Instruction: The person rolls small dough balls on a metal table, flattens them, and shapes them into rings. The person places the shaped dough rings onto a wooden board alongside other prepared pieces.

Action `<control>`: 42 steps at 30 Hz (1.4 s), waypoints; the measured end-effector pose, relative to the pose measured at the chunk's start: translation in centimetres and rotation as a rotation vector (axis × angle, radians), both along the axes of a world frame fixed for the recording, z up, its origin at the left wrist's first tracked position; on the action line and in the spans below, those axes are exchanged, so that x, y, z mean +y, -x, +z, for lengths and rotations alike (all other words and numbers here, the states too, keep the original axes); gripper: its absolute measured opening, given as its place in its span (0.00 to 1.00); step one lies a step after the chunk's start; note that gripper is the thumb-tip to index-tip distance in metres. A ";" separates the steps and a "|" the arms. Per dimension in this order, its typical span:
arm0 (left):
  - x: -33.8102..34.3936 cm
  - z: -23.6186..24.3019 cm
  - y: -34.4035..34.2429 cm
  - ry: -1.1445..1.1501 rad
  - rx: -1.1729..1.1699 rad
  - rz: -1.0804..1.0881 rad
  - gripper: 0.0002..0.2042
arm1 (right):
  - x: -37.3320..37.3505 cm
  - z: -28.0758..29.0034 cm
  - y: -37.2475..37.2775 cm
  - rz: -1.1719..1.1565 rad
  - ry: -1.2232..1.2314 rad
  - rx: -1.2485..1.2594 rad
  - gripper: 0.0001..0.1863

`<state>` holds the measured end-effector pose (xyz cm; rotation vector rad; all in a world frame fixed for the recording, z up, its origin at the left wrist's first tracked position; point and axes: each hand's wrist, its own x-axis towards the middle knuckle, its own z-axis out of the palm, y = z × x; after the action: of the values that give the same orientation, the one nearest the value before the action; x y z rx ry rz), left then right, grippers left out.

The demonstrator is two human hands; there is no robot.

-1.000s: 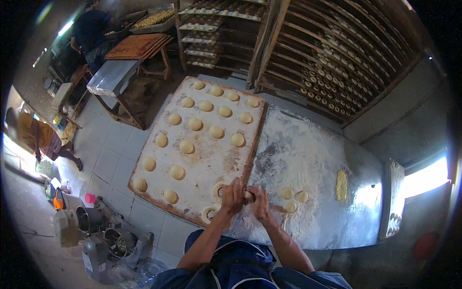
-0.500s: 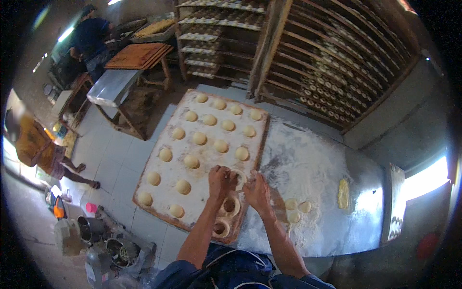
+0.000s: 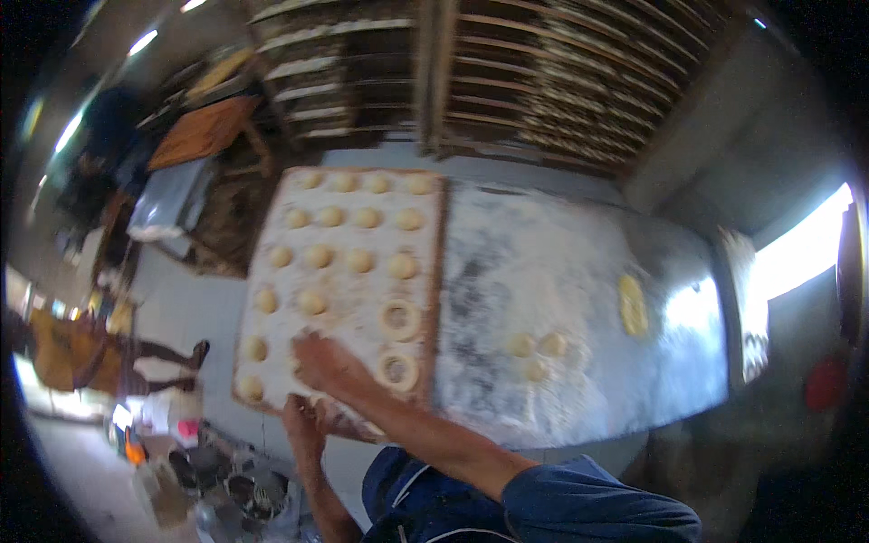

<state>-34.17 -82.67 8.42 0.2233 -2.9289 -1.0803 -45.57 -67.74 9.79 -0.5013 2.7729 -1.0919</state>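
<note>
Broadly, wooden racks (image 3: 561, 81) are seen beyond the left hand (image 3: 305, 421) and right hand (image 3: 326, 362), pale floor (image 3: 167, 303) to their left. To their right, the table (image 3: 579, 244) is dusted with flour; beneath, a floured board (image 3: 358, 299) is spread. The hands are held slightly apart; whether anything is gripped cannot be told. Dough rings (image 3: 415, 319) are laid to their right, dough balls (image 3: 360, 261) mostly ahead.

blurry right hand (image 3: 324, 363), fingertips seemingly indistinct

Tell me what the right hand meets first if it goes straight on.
The right hand would probably meet the dough balls in the leftmost column; its line runs roughly between two of them. Blur hides its height, so it might pass above.
</note>
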 end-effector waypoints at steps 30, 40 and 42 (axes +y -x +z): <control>41.8 -1.2 -8.2 -0.821 -0.313 -0.583 0.16 | 40.9 -1.3 -27.0 -0.906 0.814 -0.206 0.27; 41.5 -1.1 -7.7 -0.867 -0.248 -0.537 0.16 | 41.6 -2.9 -25.6 -0.733 0.961 -0.213 0.28; 41.4 -1.0 -7.7 -0.859 -0.224 -0.549 0.17 | 41.6 -3.2 -25.5 -0.708 0.997 -0.200 0.27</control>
<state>-26.44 -41.25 7.46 -0.5275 -2.5219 -2.4783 -20.07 -26.12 6.59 0.5733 2.0505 -2.4778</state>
